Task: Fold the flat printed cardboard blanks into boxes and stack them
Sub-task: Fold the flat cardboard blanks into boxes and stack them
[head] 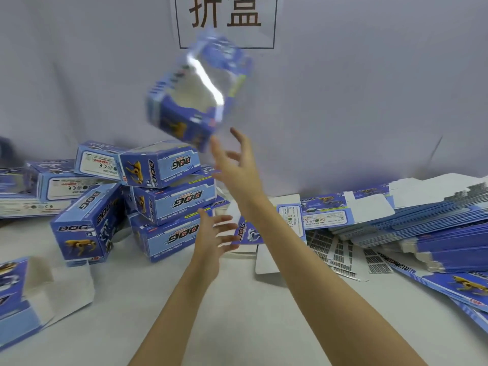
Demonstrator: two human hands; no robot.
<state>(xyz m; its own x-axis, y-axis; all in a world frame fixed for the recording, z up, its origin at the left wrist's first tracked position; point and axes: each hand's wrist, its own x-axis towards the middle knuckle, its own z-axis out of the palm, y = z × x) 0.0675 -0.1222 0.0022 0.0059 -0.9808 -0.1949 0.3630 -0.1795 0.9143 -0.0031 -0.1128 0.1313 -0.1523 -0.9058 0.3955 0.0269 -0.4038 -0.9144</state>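
A folded blue box (194,93) printed with a yellow robot dog is seen blurred in mid-air, tilted, above the far middle of the table (163,294) and in front of a pale backdrop bearing a paper sign (225,21). The right hand (235,159) is raised just below the box, fingers spread and straight, nothing held; whether a fingertip touches the box cannot be told. The left hand (211,239) is held lower, fingers likewise spread, gripping nothing. A loose heap of folded boxes (158,196) is piled towards the far left of the table. Flat printed blanks (422,223) are stacked along the right edge, with barcode sticker sheets (340,252) beside them.
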